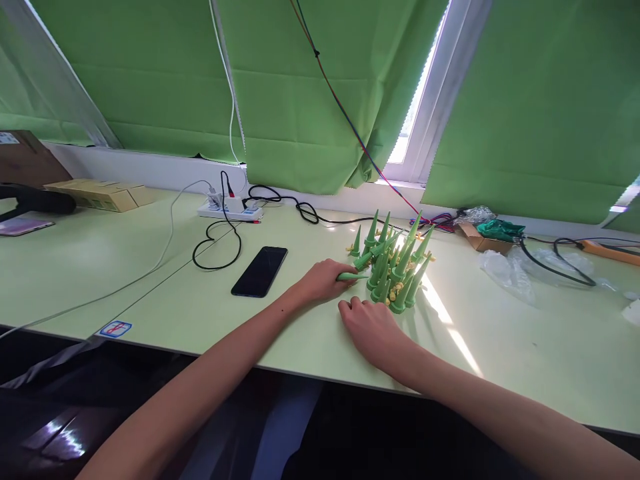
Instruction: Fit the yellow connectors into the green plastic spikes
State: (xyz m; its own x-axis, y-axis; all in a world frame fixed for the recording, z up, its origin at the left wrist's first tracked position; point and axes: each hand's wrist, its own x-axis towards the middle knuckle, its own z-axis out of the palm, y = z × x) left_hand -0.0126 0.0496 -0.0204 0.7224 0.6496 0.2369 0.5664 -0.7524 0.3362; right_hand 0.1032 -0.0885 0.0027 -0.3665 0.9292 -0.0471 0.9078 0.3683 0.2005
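Several green cones (399, 270) with small yellow pieces among them stand close together on the pale green table (310, 343). My left hand (327, 280) is closed around a slim green cone (353, 275), whose tip points right toward the group. Beside the front left of the group, my right hand (373, 327) rests low over the table with its fingers curled; what they hold, if anything, is hidden. Left of my left hand lies a black phone (260, 271), flat on the table.
A power strip (233, 210) with black and white cables sits at the back. Behind on the right are a small open carton (483, 239), clear plastic bags (507, 273) and an orange object (613, 252). A yellow box (103, 193) lies at the far left.
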